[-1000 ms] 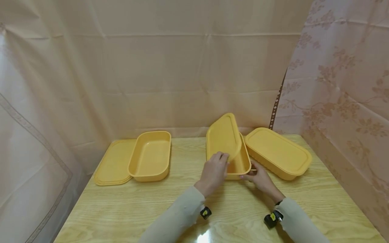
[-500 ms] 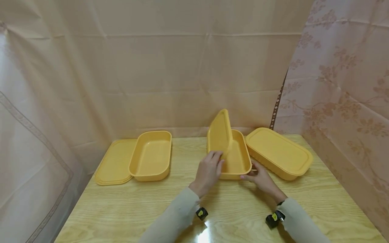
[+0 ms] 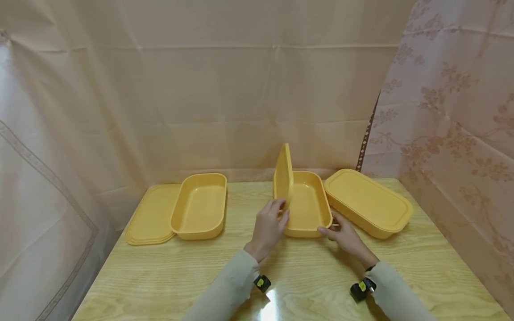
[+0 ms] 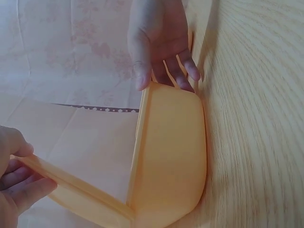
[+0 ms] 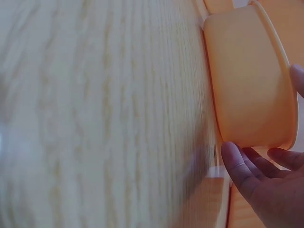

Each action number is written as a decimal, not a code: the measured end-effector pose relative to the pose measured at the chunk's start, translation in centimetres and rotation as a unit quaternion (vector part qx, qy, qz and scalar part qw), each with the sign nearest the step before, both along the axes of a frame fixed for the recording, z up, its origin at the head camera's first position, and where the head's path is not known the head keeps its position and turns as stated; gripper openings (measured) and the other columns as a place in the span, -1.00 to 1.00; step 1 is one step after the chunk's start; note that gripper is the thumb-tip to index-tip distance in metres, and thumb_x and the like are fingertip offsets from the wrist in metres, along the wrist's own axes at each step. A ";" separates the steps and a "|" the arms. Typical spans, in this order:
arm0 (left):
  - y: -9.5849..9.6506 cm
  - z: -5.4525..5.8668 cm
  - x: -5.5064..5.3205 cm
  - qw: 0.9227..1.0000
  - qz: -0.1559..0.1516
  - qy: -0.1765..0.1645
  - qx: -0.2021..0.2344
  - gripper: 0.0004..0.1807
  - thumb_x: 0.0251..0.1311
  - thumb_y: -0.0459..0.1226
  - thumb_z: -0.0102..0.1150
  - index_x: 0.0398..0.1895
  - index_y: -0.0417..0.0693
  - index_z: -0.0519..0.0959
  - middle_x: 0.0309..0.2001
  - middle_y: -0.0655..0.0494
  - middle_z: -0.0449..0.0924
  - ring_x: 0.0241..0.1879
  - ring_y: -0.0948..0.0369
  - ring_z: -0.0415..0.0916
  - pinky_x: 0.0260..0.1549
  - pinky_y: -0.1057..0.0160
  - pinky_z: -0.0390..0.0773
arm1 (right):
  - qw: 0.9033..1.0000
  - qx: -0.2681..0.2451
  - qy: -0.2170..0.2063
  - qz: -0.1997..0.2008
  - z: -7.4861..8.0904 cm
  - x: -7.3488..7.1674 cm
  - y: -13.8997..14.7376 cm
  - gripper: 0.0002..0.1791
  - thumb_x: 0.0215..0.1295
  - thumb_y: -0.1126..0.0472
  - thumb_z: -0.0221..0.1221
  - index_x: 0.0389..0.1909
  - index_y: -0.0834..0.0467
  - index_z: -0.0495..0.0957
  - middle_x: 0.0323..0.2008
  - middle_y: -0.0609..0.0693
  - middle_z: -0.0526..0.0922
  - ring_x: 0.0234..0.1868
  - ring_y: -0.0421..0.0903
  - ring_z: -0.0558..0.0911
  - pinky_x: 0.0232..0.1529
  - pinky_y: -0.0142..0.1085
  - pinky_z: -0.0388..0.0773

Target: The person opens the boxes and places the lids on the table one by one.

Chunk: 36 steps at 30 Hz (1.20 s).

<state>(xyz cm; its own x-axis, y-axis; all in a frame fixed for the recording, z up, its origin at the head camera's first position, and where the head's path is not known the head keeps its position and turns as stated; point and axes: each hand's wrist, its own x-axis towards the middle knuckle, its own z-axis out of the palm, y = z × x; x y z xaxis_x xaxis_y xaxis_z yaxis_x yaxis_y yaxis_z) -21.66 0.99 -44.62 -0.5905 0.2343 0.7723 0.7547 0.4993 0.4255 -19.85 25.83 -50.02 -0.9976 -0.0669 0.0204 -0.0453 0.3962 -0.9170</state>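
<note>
One lidded box (image 3: 369, 203) is sitting near the table's (image 3: 168, 285) far right corner, one left tub (image 3: 198, 203) is overlapping a flat lid (image 3: 152, 218) near the far left corner, and one middle tub (image 3: 307, 205), in the head view, is standing between them by the far edge, an upright lid (image 3: 283, 174) rising along its left side. In the left wrist view, the left hand's (image 4: 16, 175) thumb and fingers are clamping that lid's edge. In the right wrist view, the right hand's (image 5: 266, 185) fingers, slightly apart, are gripping the middle tub's near right corner.
</note>
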 end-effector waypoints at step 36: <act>-1.1 -0.8 -0.1 0.982 0.004 -0.106 0.157 -0.79 0.05 -0.53 0.24 -0.19 -0.35 0.56 -0.27 -0.16 0.61 -0.23 0.02 0.66 -0.35 0.44 0.66 | 0.999 0.007 -0.039 -0.010 0.4 -0.3 0.3 -0.16 0.32 0.07 0.24 0.49 0.23 0.06 0.22 0.34 0.36 0.00 -0.01 0.58 -0.16 -0.27 0.61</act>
